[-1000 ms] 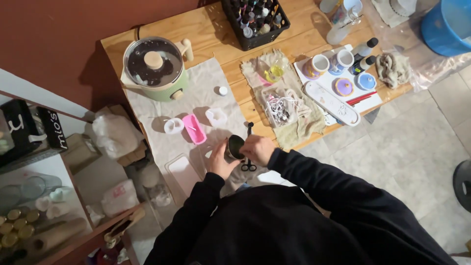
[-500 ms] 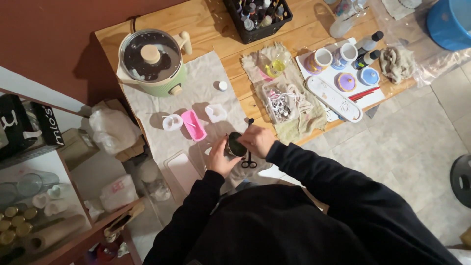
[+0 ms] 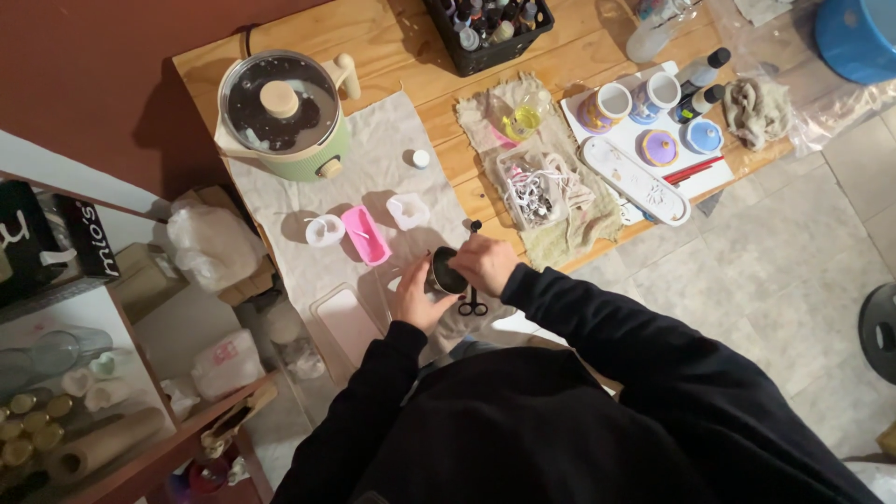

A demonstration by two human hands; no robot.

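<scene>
A small dark metal tin is tilted on its side near the table's front edge. My left hand cups it from the left. My right hand closes over its right rim, fingers at the opening. Black scissors lie on the grey cloth just under my right hand. A pink rectangular mould sits a little beyond my left hand, between two white moulds.
A green electric pot with a glass lid stands at the back left. A black crate of bottles, a clear tub of wicks and a white tray with jars fill the right side. A white lid lies at the front edge.
The view has shifted slightly, so everything sits a little higher and further left in the picture. Both hands stay on the tin with little visible change.
</scene>
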